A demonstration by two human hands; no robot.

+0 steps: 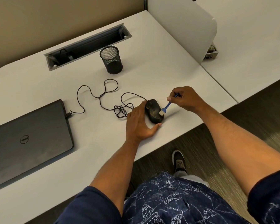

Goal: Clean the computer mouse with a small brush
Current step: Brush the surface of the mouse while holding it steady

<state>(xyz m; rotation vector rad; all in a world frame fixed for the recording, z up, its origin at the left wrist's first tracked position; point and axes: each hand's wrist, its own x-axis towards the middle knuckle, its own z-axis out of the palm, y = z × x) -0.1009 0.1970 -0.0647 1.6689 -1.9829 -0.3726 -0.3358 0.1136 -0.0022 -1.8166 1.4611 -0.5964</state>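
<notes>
— While the left hand [140,122] lies over the left flank of the black mouse [153,112] near the frame's centre, how does it hold it?

— Fingers curled along the far side, thumb hooked round the near end; the mouse sits on the white desk [152,75], close to its front edge.

— And the right hand [183,98]?

— Clenched on the blue brush [166,106], handle pinched between thumb and fingers; the pale bristles touch the mouse's right side.

— Any writing?

— "DELL", seen upside down, on the closed laptop [29,139] at lower left; the box [211,53] at upper right carries print too small to read.

— Containers?

— A black mesh cup [111,59], upper centre; I see nothing inside it.
</notes>
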